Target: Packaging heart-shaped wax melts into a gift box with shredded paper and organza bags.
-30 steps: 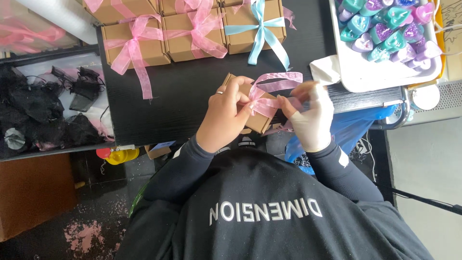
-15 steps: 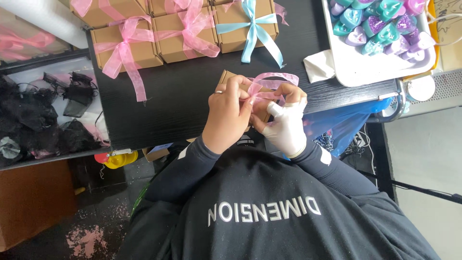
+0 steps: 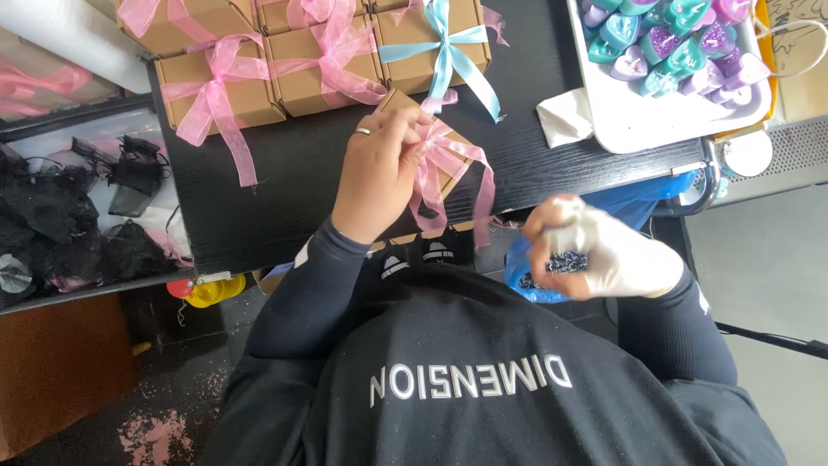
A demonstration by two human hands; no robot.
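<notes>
While left hand (image 3: 379,173) pinches pink ribbon (image 3: 448,164) on box (image 3: 431,138), gloved right hand (image 3: 595,250) clenched

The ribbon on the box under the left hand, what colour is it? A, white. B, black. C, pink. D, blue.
C: the left hand pinches a pink ribbon tied round the brown box; the blue-ribboned box sits farther back.

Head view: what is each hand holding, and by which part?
Left hand pinches the pink ribbon at its knot on the brown cardboard box. Right hand grips something dark and glittery; what it is cannot be told.
</notes>
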